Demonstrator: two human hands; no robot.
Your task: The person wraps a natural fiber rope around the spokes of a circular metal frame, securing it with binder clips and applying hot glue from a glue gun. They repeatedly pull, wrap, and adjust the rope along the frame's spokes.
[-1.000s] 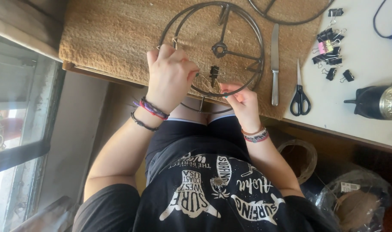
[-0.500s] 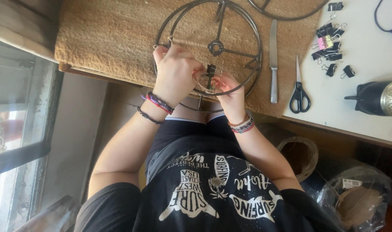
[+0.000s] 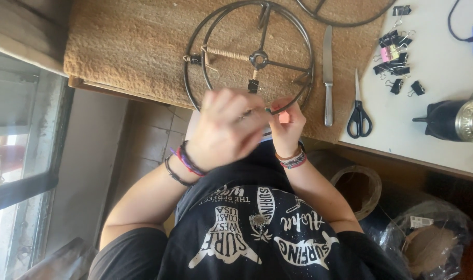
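Metal ring frame, a dark double hoop with thin spokes running to a small central hub, lies flat on a coarse woven mat in the upper middle of the frame; one spoke, the one pointing toward the left rim, is wound with pale twine, while the other spokes are bare dark wire, and a small dark clip sits on the spoke that points down toward the hands. Both hands meet at the hoop's lower edge, just below the hub. The left hand, blurred, is seen from the back with its fingers curled inward over the rim, wrist ringed by several coloured bracelets; whether it pinches anything cannot be told through the blur. The right hand sits close beside it, touching or nearly so, its fingers drawn narrow with the tips pressed together at the rim, seemingly pinching something small that is too fine to make out. To the right of the hoop a table knife lies lengthwise on the mat, then black-handled scissors on the white table, with a scatter of binder clips in the upper right
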